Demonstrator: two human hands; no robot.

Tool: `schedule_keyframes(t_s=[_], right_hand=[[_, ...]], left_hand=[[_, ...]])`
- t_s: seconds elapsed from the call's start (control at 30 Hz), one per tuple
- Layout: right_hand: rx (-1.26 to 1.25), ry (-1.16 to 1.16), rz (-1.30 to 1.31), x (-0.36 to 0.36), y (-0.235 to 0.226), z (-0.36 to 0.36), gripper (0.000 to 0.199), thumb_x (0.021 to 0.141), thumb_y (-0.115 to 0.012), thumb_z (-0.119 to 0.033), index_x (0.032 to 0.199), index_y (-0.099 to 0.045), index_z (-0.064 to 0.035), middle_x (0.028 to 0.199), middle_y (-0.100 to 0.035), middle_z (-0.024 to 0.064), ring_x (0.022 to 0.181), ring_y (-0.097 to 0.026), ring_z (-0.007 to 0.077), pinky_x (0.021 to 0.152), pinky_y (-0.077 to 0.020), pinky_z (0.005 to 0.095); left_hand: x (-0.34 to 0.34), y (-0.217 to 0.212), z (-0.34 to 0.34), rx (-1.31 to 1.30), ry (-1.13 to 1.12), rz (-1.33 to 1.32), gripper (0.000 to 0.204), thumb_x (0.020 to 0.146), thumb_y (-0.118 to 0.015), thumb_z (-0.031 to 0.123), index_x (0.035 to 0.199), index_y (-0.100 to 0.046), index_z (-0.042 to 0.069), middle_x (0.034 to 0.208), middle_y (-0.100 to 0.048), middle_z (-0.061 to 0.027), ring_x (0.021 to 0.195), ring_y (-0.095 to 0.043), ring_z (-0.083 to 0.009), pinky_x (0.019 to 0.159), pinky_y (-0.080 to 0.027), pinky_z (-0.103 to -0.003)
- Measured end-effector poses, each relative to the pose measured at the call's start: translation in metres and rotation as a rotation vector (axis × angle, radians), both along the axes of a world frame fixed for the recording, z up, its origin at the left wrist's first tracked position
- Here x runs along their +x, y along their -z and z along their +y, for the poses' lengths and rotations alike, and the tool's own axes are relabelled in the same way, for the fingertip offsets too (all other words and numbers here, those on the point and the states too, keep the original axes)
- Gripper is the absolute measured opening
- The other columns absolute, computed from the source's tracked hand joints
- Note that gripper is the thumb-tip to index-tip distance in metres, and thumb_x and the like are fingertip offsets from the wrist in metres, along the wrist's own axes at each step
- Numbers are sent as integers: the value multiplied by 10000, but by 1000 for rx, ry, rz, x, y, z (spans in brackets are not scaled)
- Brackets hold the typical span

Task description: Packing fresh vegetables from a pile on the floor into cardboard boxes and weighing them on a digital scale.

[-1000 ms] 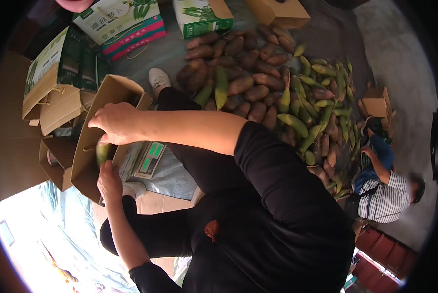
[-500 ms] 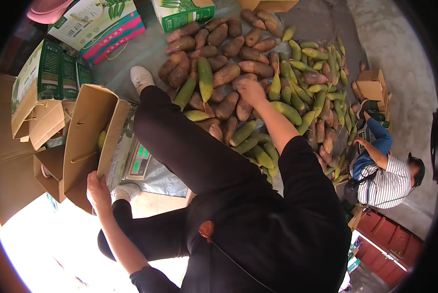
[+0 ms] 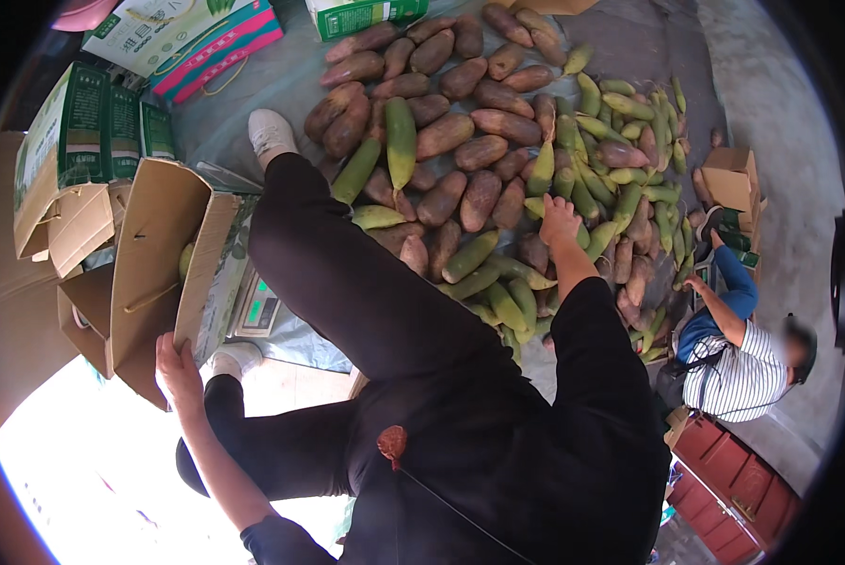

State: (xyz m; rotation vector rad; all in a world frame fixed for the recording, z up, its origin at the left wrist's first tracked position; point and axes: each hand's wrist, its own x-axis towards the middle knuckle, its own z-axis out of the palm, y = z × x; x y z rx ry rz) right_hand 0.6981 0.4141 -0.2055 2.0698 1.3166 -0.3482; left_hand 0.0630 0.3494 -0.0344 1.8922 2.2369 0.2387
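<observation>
Holding my right hand (image 3: 560, 222) low over the heap of radishes (image 3: 507, 127), I have its fingers bent down and pointing away from me; what lies under the fingertips is hidden, so I cannot tell whether they are closed around anything; a green radish (image 3: 540, 172) sits just beyond them and slightly to the left, its long axis running nearly in line with my reach, tilted a little sideways; a second green radish (image 3: 600, 240) slants up to the right beside my wrist.

My right hand is clearly the nearer one to both; my left hand (image 3: 178, 375) is well apart, at the near end of the open carton (image 3: 159, 247), its fingers touching the cardboard edge, though I cannot tell how firmly they pinch it; the carton stands off to the left, with my dark-clad leg (image 3: 347, 273) between it and the heap.
</observation>
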Motion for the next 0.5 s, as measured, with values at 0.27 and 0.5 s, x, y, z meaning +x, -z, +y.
schedule_keyframes(t_s=[0.27,0.5], right_hand=[[74,-18,-76,4,20,-10,327,827,-571,-112,1137,-484,-167,1166,-496,55,1137,-462,244,893,-383,456],[138,139,-15,4,38,-23,462,745,-690,-168,1145,-459,-177,1180,-529,45,1151,-478,253,904,-382,512]], left_hand=[[0,5,3,-27,4,-23,168,795,-506,20,962,-514,2,889,-532,-175,813,-550,-381,684,-440,-428],[5,2,4,37,-21,34,144,783,-555,32,926,-541,43,884,-539,-150,799,-562,-365,671,-458,-417]])
